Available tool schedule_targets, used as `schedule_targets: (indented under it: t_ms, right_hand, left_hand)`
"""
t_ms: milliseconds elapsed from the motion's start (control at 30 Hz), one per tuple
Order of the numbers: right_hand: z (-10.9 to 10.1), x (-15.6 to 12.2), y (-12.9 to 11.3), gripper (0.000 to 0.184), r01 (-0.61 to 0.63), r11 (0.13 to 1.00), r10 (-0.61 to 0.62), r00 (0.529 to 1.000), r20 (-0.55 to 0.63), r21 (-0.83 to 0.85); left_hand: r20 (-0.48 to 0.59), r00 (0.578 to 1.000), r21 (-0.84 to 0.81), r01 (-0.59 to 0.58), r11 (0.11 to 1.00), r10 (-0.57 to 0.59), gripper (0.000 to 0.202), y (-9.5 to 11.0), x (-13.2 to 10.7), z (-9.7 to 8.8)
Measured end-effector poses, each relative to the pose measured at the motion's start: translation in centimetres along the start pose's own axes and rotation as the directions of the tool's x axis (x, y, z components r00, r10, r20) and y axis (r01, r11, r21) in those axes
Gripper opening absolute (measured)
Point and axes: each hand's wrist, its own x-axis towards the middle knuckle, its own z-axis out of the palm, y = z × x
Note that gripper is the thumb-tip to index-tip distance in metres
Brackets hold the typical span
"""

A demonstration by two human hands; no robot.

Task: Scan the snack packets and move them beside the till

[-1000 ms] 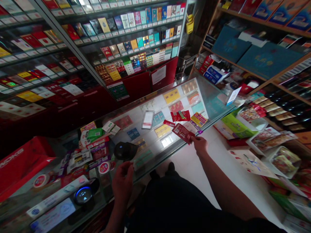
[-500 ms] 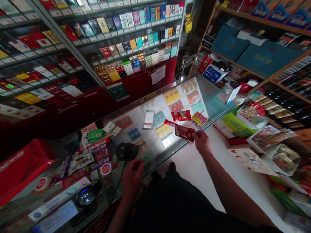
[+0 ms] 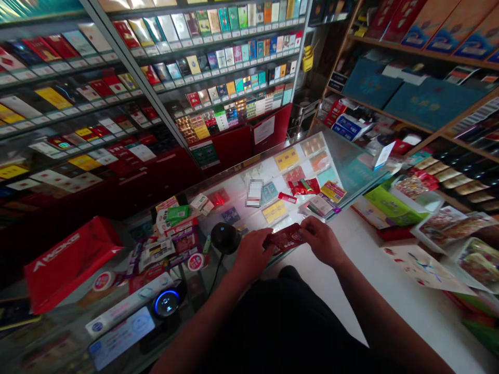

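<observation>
A dark red snack packet (image 3: 286,239) is stretched between my two hands above the near edge of the glass counter (image 3: 210,221). My left hand (image 3: 253,252) pinches its left end, and my right hand (image 3: 319,239) grips the right end. Just left of my left hand stands a black barcode scanner (image 3: 225,238) on the counter. Beyond my hands lie a small red stick-shaped packet (image 3: 287,197), a larger red packet (image 3: 303,186), a yellow and pink pack (image 3: 333,191) and a pale flat packet (image 3: 320,205).
Several snack packets (image 3: 183,241) are piled left of the scanner, beside a red box (image 3: 74,259). A payment device with a lit blue ring (image 3: 167,303) stands at the lower left. Cigarette shelves (image 3: 218,41) rise behind the counter; bins of bagged goods (image 3: 460,265) flank the right.
My left hand has moved right and taken the packet's left end. My right hand brought the packet nearer to me. The small red stick packet now lies apart on the counter. The view has shifted.
</observation>
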Motion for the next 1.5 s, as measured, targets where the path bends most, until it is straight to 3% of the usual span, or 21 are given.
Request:
schedule_targets:
  t_ms: [100, 233, 300, 433, 533, 633, 733, 800, 933, 1133, 1500]
  right_hand:
    - [1.5, -1.0, 0.2, 0.018, -0.014, 0.994, 0.018, 0.999, -0.041, 0.107]
    - [3.4, -1.2, 1.5, 0.028, -0.039, 0.952, 0.102, 0.976, -0.193, 0.303]
    - [4.4, -1.1, 1.9, 0.034, -0.075, 0.919, 0.137, 0.981, -0.136, 0.386]
    - [6.7, -1.0, 1.4, 0.035, -0.16, 0.902, 0.129, 0.986, 0.103, 0.401]
    - [8.5, -0.4, 0.6, 0.023, -0.153, 0.928, 0.122, 0.986, 0.11, 0.338]
    - [10.0, 1.3, -0.2, 0.016, -0.114, 0.947, 0.107, 0.993, 0.039, 0.299]
    - [11.2, 4.0, -0.9, 0.015, -0.057, 0.973, 0.06, 0.998, -0.004, 0.222]
    - [11.9, 5.9, -1.5, 0.014, -0.015, 0.983, 0.02, 0.999, -0.028, 0.181]
    - [13.6, 9.0, -2.3, 0.015, 0.02, 0.984, -0.014, 0.999, -0.035, 0.179]
    - [16.0, 11.4, -2.5, 0.014, 0.07, 0.994, -0.066, 0.997, -0.042, 0.09]
    - [19.1, 13.2, -2.9, 0.011, 0.062, 0.996, -0.064, 0.998, -0.022, -0.058]
  left_hand:
    - [0.061, 0.996, -0.12, 0.067, 0.991, -0.06, 0.024, -0.2, -0.7, -0.4]
    - [0.027, 0.981, -0.349, 0.187, 0.918, -0.19, 0.013, -1.0, -1.1, -0.9]
    - [0.002, 0.968, -0.472, 0.223, 0.853, -0.252, 0.009, -1.7, -1.0, -1.2]
    - [0.0, 0.953, -0.714, 0.211, 0.667, -0.302, 0.01, -3.3, -0.2, -1.7]
    - [0.009, 0.952, -0.774, 0.199, 0.601, -0.305, 0.015, -4.2, 0.6, -2.5]
    - [-0.019, 0.959, -0.766, 0.168, 0.62, -0.282, 0.017, -5.1, 1.7, -4.1]
    - [-0.077, 0.97, -0.682, 0.118, 0.722, -0.231, 0.016, -6.5, 3.3, -6.3]
    - [-0.114, 0.97, -0.615, 0.102, 0.782, -0.216, 0.017, -7.7, 4.4, -7.8]
    - [-0.135, 0.97, -0.56, 0.091, 0.823, -0.2, 0.025, -10.5, 6.4, -9.8]
    - [-0.153, 0.962, -0.499, 0.121, 0.858, -0.225, 0.034, -14.4, 7.3, -10.9]
    - [-0.184, 0.938, -0.462, 0.182, 0.868, -0.295, 0.035, -18.1, 7.7, -11.3]
